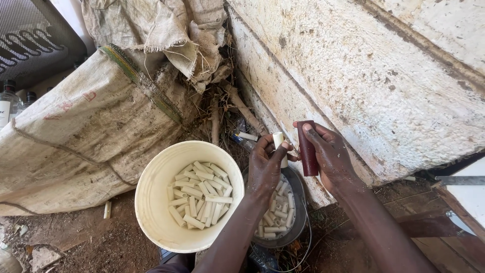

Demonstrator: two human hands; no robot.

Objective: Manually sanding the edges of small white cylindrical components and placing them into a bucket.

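From where I sit watching the head view, the far left edge shows a couple of glass bottles (9, 101) tucked behind a big dirty woven sack (86, 136) that slumps across the ground, with torn burlap (151, 30) heaped above it against the corner. Next comes a cream plastic bucket (151, 202) standing on the red dirt, set just beside the left forearm, I judge so that it is within easy reach; a loose layer of short white tubes (199, 194) lies in its bottom. Just right of the bucket, and partly hidden under the wrist, sits a dark round pan (298, 217) that holds more of the same white tubes, so the two containers flank the working spot. Above the pan my left hand (265, 169) pinches one white tube piece (279, 144) upright between thumb and fingertips, the fingers closed narrowly on it and lifted clear of the pan. Facing it, almost touching, my right hand (328, 159) wraps around a dark red block (307, 149), held on end with the fingers curled on its far side, its face turned toward the tube as if to rub against it. Behind both hands rises a rough whitewashed wall (384, 86), and at the far right a wooden plank (429, 227) lies on the ground.
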